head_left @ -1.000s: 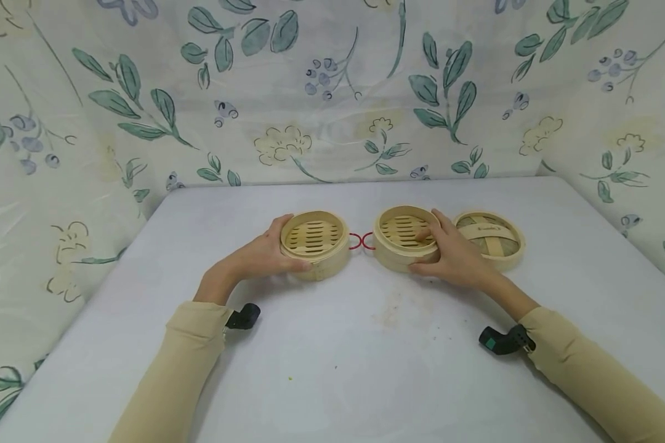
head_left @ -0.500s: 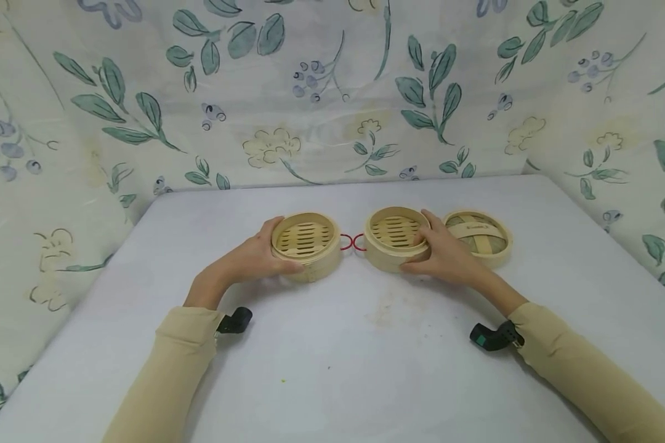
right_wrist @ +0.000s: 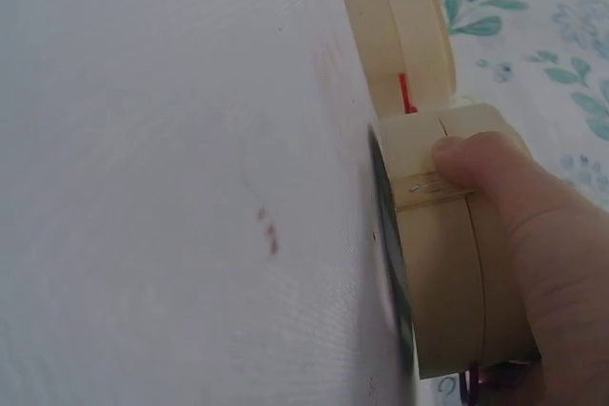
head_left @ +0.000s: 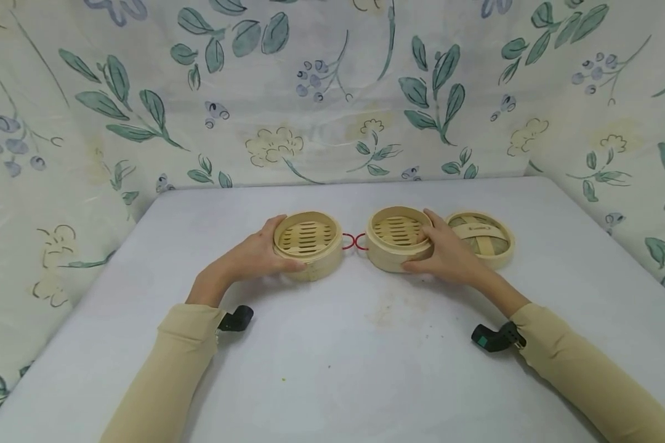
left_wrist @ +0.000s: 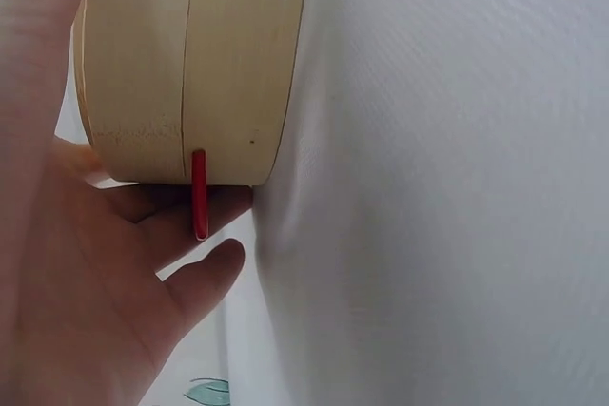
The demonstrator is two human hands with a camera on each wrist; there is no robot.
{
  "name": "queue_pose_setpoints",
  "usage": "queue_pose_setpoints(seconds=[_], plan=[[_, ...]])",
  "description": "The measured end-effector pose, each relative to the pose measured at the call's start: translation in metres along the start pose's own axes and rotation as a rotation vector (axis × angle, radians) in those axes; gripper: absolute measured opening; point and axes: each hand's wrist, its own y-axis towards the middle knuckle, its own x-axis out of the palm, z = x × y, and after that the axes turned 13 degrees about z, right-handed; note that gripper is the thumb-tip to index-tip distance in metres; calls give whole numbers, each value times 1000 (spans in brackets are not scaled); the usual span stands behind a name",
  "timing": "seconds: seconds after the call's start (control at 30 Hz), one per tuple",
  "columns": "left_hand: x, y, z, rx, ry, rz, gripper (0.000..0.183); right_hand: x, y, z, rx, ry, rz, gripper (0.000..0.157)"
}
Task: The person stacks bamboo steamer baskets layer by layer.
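Two round bamboo steamer baskets stand side by side on the white table, slatted floors showing from above. My left hand grips the left steamer basket, thumb at the front wall and fingers around the far left side. Around the right steamer basket, my right hand has its thumb on the front wall and a finger over the rim. Their red loop handles face each other and meet in the middle. In the left wrist view another red loop sticks out by the left fingers.
Behind the right hand lies a woven bamboo steamer lid, partly covered by that hand. The white table bears faint brownish stains in front of the baskets. A floral-patterned cloth hangs along the back and sides.
The head view has shifted slightly. Both hands keep their hold on the baskets, which stay in about the same place on the table.
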Motion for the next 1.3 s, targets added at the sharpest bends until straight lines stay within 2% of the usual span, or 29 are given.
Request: queue_pose_setpoints(seconds=[0.63,1.0,1.3], plan=[[12,0,4,27,-43,31,129,-6,1,-8,59,48,26,48],[16,0,15,54,-110,-3,130,-13,3,-9,98,47,23,49],[19,0,19,78,-118,-23,132,-16,3,-12,102,60,34,49]])
